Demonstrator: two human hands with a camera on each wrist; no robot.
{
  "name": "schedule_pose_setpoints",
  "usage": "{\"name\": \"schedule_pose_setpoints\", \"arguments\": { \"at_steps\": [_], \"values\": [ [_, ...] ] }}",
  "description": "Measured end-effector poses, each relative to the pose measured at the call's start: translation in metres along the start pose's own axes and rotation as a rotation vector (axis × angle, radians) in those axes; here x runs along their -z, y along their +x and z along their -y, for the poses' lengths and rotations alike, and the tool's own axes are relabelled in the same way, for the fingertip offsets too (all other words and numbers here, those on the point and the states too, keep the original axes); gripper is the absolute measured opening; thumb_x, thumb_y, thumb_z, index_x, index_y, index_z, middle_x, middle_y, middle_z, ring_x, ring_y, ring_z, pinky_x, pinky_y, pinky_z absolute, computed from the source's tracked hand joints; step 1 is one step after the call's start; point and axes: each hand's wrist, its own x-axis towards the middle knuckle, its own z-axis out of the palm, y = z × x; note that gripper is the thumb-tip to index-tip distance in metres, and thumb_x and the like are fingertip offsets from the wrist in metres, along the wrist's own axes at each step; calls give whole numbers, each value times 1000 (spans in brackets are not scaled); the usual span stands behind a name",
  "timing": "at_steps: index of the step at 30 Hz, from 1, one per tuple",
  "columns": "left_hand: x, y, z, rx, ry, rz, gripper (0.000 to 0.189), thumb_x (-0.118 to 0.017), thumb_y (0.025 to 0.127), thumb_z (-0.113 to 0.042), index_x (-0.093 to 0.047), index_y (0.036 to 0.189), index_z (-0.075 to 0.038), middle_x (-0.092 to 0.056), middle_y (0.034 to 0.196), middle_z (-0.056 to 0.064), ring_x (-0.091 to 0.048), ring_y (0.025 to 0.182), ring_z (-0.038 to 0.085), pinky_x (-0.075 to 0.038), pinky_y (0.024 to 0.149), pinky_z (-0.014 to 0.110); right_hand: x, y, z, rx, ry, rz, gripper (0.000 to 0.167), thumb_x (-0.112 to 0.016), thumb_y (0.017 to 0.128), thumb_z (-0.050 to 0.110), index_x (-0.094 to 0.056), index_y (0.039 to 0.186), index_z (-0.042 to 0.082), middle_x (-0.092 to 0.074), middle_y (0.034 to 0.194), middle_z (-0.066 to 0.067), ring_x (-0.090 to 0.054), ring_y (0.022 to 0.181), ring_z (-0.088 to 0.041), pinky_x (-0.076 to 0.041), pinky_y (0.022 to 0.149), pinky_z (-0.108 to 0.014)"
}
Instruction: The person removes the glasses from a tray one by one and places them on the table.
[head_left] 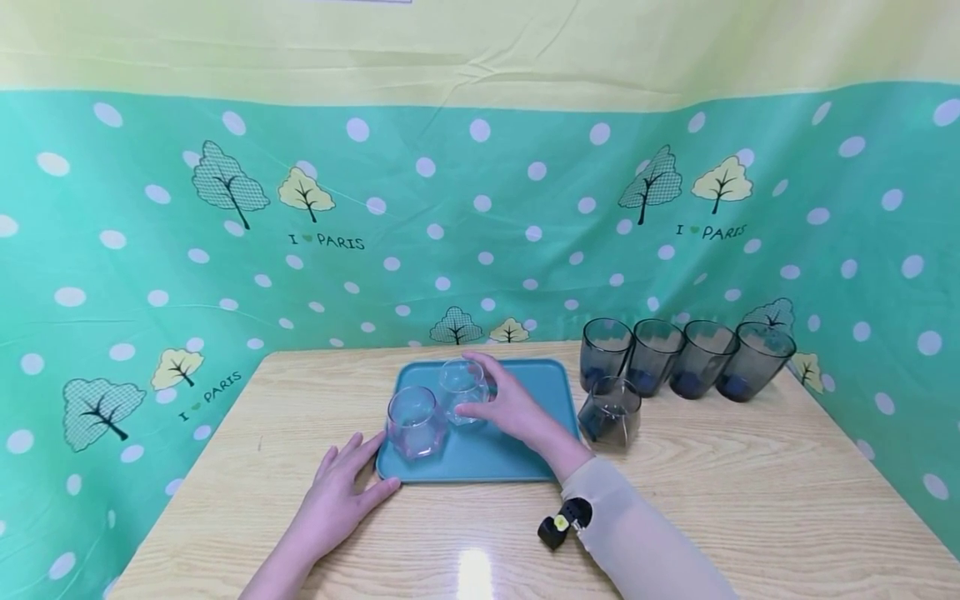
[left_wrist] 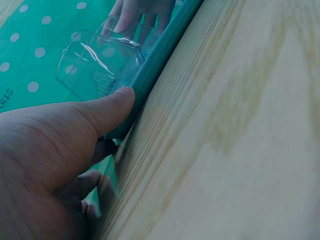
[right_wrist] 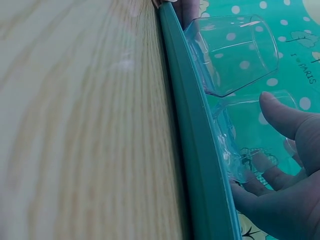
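Right hand curved its fingers round the rear clear, faceted glass; left hand, fingers spread, touched a blue rectangular tray. Level handling seemed wisest.

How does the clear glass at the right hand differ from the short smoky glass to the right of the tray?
Colour: the clear glass is colourless, while the short smoky glass is dark-tinted.
Place: the clear glass appears to stand on the blue tray; the smoky one is outside it.
Contact: the right hand holds the clear glass; no hand touches the smoky one.
Both are upright and see-through.
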Motion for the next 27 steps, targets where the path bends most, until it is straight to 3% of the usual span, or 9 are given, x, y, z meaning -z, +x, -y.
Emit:
{"name": "schedule_pose_setpoints", "arguments": {
  "at_steps": [17, 27],
  "values": [
    [0, 1, -1, 8, -2, 8, 78, -83, 100, -43, -54, 163, -7, -58, 161, 17, -32, 161, 50, -11, 132, 70, 0, -2, 4, -6, -2, -27, 83, -91, 94, 13, -51, 164, 31, -52, 166, -11, -49, 149, -38, -56, 109, -55],
    [0, 1, 0, 5, -1, 5, 78, -83, 100, -44, -54, 163, -8, -58, 162, 17, -32, 161, 50, -11, 132, 70, 1, -3, 9, -11, -18, -63, 82, -94, 91, 12, -54, 162, 27, -57, 159, -12, -55, 142, -37, -53, 109, -58]
  ]
}}
